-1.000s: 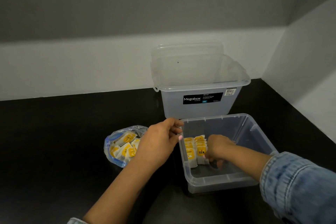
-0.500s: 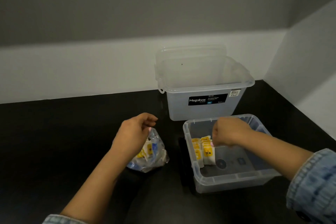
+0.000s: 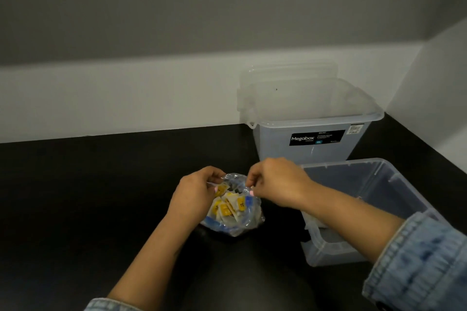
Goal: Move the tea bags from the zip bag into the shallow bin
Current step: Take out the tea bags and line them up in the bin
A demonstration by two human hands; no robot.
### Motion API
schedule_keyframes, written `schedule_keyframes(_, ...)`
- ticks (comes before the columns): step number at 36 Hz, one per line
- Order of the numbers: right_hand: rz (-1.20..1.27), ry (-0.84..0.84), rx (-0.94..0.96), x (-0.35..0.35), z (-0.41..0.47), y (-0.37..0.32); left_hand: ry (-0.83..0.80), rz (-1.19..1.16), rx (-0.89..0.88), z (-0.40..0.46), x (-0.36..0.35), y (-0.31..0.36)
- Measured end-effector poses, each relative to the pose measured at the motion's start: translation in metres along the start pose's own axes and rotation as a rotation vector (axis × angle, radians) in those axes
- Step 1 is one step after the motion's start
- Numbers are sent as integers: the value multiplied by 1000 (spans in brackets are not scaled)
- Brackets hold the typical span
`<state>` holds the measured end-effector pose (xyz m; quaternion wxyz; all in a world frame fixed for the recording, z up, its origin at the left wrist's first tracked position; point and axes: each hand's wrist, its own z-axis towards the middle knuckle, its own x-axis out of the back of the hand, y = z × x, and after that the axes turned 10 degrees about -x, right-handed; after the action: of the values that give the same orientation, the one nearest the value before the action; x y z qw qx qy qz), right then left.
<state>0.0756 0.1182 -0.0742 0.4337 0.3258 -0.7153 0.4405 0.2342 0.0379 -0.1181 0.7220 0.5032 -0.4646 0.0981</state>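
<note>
On the black counter (image 3: 75, 209), the zip bag (image 3: 233, 209) stands just left of the shallow bin (image 3: 394, 184), the two close but not touching. The left hand (image 3: 195, 197) pinches the left side of the bag's mouth, fingers curled on the plastic; the right hand (image 3: 275, 184) pinches the right side the same way. Between them the mouth is held open and upright.

Inside the bag lie a good many tea bags (image 3: 228, 206), white sachets with yellow labels, piled loosely. So the bag is far from empty, and most of the work seems left to do.

The bin sits to the right, its near part crossed by the right forearm. A pale patch shows at its left inner wall beneath the arm; it may be tea bags already moved, but it is too hidden to tell. The rest of the bin floor in view holds nothing.

Farther back, by the wall, stands a taller box (image 3: 310, 134) with a dark label, well apart from the hands.

Neither hand holds a tea bag now; both are taken up with the bag.
</note>
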Motion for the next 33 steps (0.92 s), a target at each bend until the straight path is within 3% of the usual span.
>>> schedule_keyframes(9,-648,21,131,-62,23,-36,-45,-11,-39,-10,3,-14)
schedule_keyframes(13,-725,-11,110,-65,29,-40,-66,-27,-36,-13,4,-18)
schedule_keyframes(18,-536,68,146,-57,37,-37,-87,-60,-12,-13,8,-20)
schedule_keyframes(27,181,-87,42,-31,44,-28,-125,-223,-21,-10,11,-23)
schedule_keyframes(33,271,-134,105,-20,38,-37,-153,-136,-145,-6,16,-20)
